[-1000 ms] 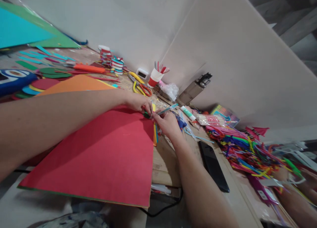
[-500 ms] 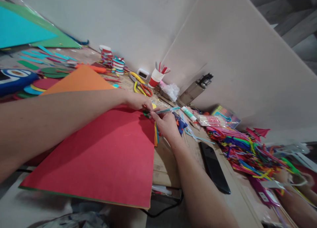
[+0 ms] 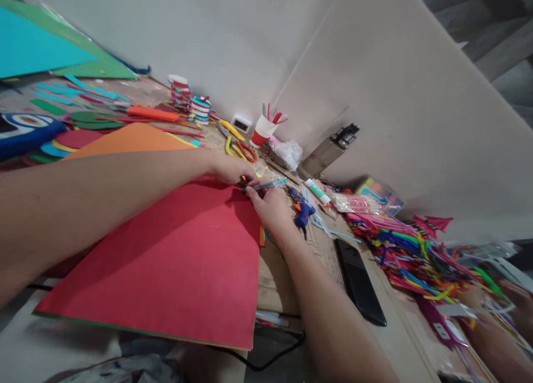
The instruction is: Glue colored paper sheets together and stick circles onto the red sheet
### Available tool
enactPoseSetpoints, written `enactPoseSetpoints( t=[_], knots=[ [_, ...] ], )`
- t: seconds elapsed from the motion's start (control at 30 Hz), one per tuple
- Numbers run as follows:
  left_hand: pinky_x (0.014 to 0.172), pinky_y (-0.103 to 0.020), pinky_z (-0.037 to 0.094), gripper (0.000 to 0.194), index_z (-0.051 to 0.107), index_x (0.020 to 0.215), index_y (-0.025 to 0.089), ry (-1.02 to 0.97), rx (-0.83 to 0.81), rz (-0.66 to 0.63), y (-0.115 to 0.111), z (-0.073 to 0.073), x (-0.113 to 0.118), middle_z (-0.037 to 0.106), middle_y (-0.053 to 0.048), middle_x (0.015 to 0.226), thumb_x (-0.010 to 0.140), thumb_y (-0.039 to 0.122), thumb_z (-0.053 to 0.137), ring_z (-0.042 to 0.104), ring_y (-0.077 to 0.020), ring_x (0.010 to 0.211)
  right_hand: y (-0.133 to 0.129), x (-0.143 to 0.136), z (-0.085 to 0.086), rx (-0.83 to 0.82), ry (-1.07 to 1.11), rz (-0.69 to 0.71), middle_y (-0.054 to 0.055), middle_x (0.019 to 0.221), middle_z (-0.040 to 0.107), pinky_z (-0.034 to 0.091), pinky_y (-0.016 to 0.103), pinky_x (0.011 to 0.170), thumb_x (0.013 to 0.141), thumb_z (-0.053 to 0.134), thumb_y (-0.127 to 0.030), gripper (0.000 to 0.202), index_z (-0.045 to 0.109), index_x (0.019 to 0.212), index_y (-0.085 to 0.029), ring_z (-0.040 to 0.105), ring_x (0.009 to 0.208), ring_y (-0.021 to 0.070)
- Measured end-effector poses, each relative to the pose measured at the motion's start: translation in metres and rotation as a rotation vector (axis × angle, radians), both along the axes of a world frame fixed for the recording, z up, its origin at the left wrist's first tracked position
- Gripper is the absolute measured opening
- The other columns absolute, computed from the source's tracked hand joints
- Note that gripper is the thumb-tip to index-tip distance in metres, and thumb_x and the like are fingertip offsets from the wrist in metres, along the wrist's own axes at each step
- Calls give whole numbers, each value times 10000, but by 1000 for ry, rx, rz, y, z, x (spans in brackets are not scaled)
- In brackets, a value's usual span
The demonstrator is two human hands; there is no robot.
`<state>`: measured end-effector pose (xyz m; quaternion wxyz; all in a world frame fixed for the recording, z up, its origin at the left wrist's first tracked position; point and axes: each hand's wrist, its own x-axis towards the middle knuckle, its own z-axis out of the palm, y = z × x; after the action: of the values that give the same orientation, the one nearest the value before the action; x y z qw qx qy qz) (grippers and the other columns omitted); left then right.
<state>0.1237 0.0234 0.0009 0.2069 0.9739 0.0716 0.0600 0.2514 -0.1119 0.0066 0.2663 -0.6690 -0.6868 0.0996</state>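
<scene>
A large red sheet (image 3: 187, 261) lies on a stack of coloured sheets at the front, with an orange sheet (image 3: 133, 140) behind it. My left hand (image 3: 233, 169) is closed at the red sheet's far edge; a small orange and green bit shows at its fingertips, too small to name. Beside it, my right hand (image 3: 268, 202) is wrapped round a light blue, see-through pen (image 3: 272, 184) that points to the right. The fingertips of both hands nearly meet. A blue glue gun (image 3: 304, 212) lies right of my right hand.
Behind stand a cup (image 3: 263, 131), pliers (image 3: 241, 149), a clock (image 3: 241, 124) and a bottle (image 3: 328, 151). To the right are a glue stick (image 3: 317, 191), a black phone (image 3: 360, 283) and pipe cleaners (image 3: 408, 250). Another person's hands (image 3: 478, 308) are at the far right.
My right hand and the pen have moved a little left, closer to my left hand, uncovering more of the glue gun. My left hand has barely moved.
</scene>
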Motion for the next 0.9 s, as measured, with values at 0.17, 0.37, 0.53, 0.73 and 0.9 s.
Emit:
enactPoseSetpoints(
  t=[0.17, 0.37, 0.53, 0.73, 0.9],
  knots=[
    [717, -181, 406, 315, 688, 970, 173, 16, 0, -43, 1, -2, 1, 724, -22, 980, 778, 29, 484, 615, -142, 852, -3, -1, 3, -3, -23, 6, 28, 784, 699, 469, 280, 754, 839, 556, -226, 145, 698, 825, -203, 638, 754, 174],
    [747, -170, 405, 285, 713, 1041, 214, -38, 8, -98, 2, -8, 4, 728, -12, 1023, 845, 108, 535, 623, -130, 873, -6, 11, 5, -28, 31, 15, 25, 715, 685, 455, 269, 672, 842, 526, -237, 162, 678, 810, -191, 624, 681, 165],
    [822, -168, 401, 283, 726, 1095, 231, -53, 32, -111, 3, -11, 7, 721, -35, 1075, 846, 196, 596, 622, -133, 946, -9, 28, 12, 32, 81, -31, 23, 689, 665, 438, 255, 625, 831, 529, -284, 180, 667, 794, -175, 612, 648, 158],
    [891, -184, 402, 313, 716, 1127, 242, -48, 34, -113, 2, -11, 7, 707, -35, 1131, 836, 196, 612, 616, -141, 1019, -13, 26, 17, 6, -63, -77, 33, 625, 647, 406, 251, 599, 823, 519, -226, 182, 663, 729, -165, 589, 601, 152],
    [860, -201, 416, 340, 702, 1146, 234, -47, 5, -99, 0, -10, 6, 713, -32, 1112, 826, 174, 606, 626, -147, 987, -11, 23, 13, -28, -160, -78, 31, 608, 639, 382, 244, 578, 840, 520, -245, 207, 670, 720, -168, 569, 576, 145]
  ],
)
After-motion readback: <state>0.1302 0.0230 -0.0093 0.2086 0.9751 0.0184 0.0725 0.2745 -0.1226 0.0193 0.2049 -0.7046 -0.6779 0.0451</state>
